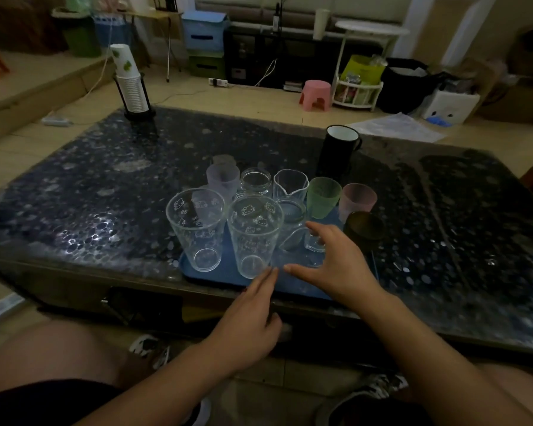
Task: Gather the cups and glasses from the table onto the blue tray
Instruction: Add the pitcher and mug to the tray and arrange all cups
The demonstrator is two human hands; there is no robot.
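Left hand (246, 315) fingers straight beside blue tray (216, 276); right hand (333, 262) fingers spread over small glass (314, 242).

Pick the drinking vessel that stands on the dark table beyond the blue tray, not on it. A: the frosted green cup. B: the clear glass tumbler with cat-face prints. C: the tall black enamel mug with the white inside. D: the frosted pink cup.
C: the tall black enamel mug stands on the dark speckled table, beyond the blue plastic tray that carries the other cups.
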